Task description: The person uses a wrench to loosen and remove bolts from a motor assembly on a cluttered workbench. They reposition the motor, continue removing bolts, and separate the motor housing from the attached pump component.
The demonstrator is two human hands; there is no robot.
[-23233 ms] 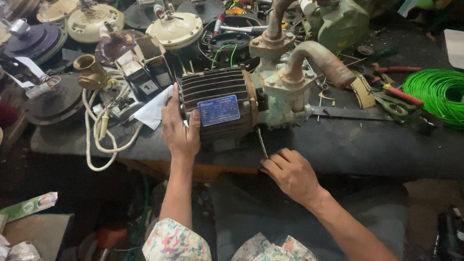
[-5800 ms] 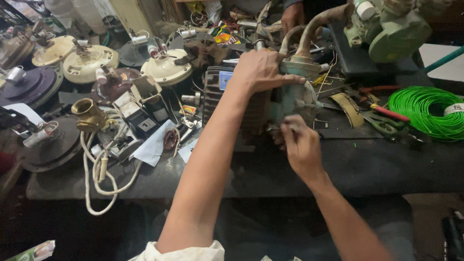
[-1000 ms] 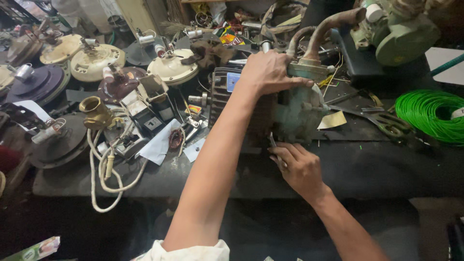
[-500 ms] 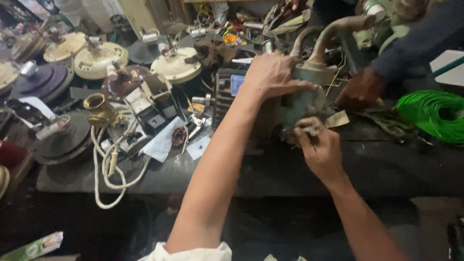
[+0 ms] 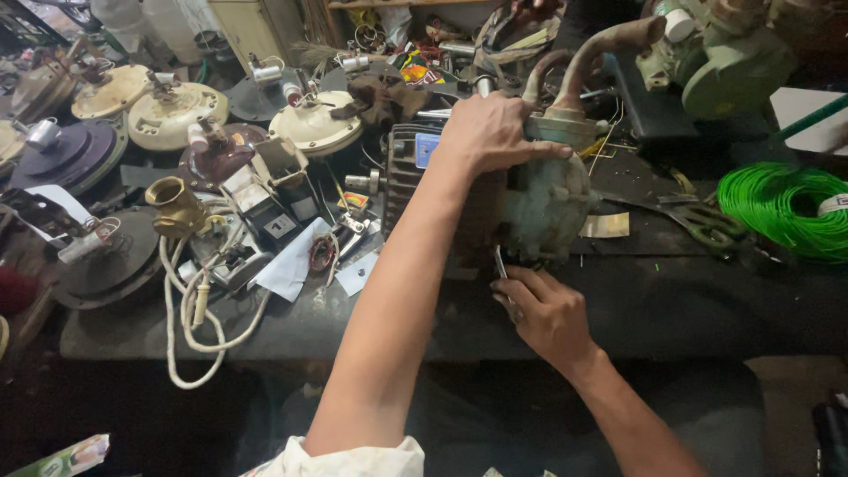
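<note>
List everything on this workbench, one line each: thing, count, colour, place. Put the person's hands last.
Water pump with ribbed motor housing: one, dark motor and grey-green pump body, bench centre.
Thin metal tool: one, silver, at the pump's lower front edge.
Round cream fan motor housings: three, cream, back left.
Dark round motor discs: at least two, purple-grey and black, far left.
Brass fitting: one, gold, left of centre.
White cord: one, off-white, looped over the front left edge.
Coil of green wire: one, bright green, right.
Pliers: one, dark with greenish handles, right of the pump.
Left hand: on top of the pump.
Right hand: holding the thin metal tool.
</note>
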